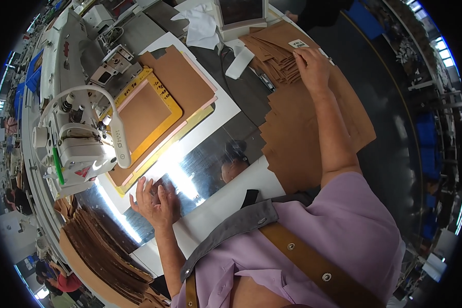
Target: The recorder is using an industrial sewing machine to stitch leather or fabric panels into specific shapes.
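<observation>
My left hand [157,204] hovers over the shiny metal tabletop [203,172], its fingers spread and holding nothing. Just beyond its fingertips lies the near corner of layered brown panels, with a yellow clamp frame [168,95] on top. The frame sits under the head of a white sewing machine [84,151]. Farther right, my right hand [314,69] reaches to a pile of brown cut pieces [277,59]. Its thumb and fingers are drawn together beside a small white label [299,43]; what they pinch is hidden.
Large brown panels [303,133] lie under my right forearm. Another brown stack [95,251] stands at the lower left. A white cloth [200,28], a grey-framed screen [241,11] and a white box-shaped item [239,63] are at the far side. A dark aisle floor [390,102] runs along the right.
</observation>
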`<state>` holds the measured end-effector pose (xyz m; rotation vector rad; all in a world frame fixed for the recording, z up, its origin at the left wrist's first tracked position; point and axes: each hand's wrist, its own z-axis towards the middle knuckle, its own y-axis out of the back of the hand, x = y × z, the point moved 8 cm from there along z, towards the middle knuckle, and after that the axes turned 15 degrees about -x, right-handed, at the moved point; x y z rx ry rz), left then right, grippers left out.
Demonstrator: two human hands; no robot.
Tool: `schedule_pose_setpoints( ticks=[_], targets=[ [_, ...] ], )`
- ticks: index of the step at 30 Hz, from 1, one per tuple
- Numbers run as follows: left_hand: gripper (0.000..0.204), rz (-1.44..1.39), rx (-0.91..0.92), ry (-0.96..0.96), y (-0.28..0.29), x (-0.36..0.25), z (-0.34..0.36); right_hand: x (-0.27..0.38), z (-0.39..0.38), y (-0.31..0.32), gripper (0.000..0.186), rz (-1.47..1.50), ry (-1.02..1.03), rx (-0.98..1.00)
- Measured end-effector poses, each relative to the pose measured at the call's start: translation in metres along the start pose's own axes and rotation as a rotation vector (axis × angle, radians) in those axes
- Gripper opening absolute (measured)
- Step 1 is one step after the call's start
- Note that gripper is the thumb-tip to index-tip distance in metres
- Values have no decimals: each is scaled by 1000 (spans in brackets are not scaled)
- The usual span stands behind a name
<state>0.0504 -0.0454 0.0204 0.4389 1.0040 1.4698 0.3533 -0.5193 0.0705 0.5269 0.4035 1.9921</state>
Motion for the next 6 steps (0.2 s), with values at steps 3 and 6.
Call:
schedule_pose_setpoints(
  ticks=[3,6],
  targets=[
    [31,-256,68,101,-10,-14,6,43,18,17,8,92,44,-77],
    [36,-734,270,447,-32,-39,17,122,16,21,9,275,238,-18]
  ],
)
